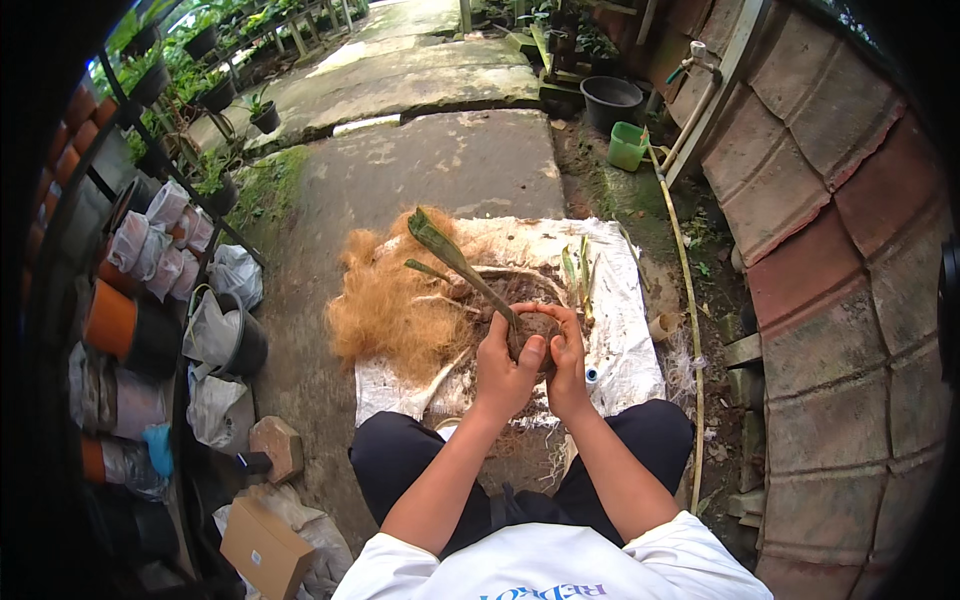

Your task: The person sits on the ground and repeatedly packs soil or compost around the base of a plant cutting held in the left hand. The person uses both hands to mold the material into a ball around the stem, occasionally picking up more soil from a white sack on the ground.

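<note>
Both of my hands are cupped around a ball of dark soil (537,330) at the base of a plant. My left hand (504,367) presses on its left side, and my right hand (568,358) wraps the right side with fingers curled over the far edge. A thick green leaf (457,255) rises from the ball, tilted up and to the left. Below lies a white woven sack (626,337) strewn with loose soil. Tan coconut fibre (397,315) is heaped on its left part. A spool of thread (592,375) sits beside my right hand. The underside of the ball is hidden.
Cut leaves (585,277) lie on the sack's right side. Wrapped pots and a black bucket (244,341) line the left, with a cardboard box (266,547) nearer me. On the right run a yellowish hose (686,277) and a tiled slope (832,390). A green container (628,146) stands farther off.
</note>
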{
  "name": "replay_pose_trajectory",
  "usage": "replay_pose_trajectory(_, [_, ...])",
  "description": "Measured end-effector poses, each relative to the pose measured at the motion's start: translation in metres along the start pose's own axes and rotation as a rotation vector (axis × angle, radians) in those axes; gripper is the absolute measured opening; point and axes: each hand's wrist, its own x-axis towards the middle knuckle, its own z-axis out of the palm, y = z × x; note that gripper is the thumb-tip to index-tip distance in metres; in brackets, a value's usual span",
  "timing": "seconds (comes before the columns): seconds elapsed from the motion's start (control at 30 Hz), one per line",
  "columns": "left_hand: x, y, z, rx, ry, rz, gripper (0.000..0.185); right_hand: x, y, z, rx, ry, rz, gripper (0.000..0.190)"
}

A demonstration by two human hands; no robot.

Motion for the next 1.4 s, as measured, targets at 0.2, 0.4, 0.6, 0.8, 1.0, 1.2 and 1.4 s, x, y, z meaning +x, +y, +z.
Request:
replay_pose_trajectory(0.2, [0.002, 0.000, 0.001, -0.080, -0.092, 0.042, 0.075, 0.006, 0.001, 0.004, 0.048, 0.122, 0.006, 0.085])
replay_pose_trajectory(0.4, [-0.005, -0.012, 0.007, 0.030, -0.093, 0.125, 0.083, 0.014, -0.008, -0.010, 0.043, 0.132, 0.055, 0.082])
replay_pose_trajectory(0.6, [0.006, -0.013, -0.001, 0.400, -0.236, 0.249, 0.095, 0.017, 0.002, -0.021, 0.242, 0.108, 0.192, 0.069])
replay_pose_trajectory(0.8, [-0.001, -0.007, 0.000, 0.187, -0.220, 0.127, 0.096, 0.012, 0.009, -0.010, 0.304, 0.097, 0.186, 0.066])
replay_pose_trajectory(1.0, [-0.006, -0.012, 0.009, 0.057, -0.054, 0.069, 0.050, 0.008, 0.015, -0.003, 0.237, 0.104, 0.118, 0.063])
replay_pose_trajectory(1.2, [-0.008, -0.020, 0.014, 0.086, 0.039, 0.129, 0.032, 0.007, 0.025, 0.001, 0.281, 0.139, 0.100, 0.057])
replay_pose_trajectory(1.4, [-0.009, -0.025, 0.015, 0.029, 0.062, 0.061, 0.035, 0.007, 0.030, 0.001, 0.273, 0.160, 0.094, 0.053])
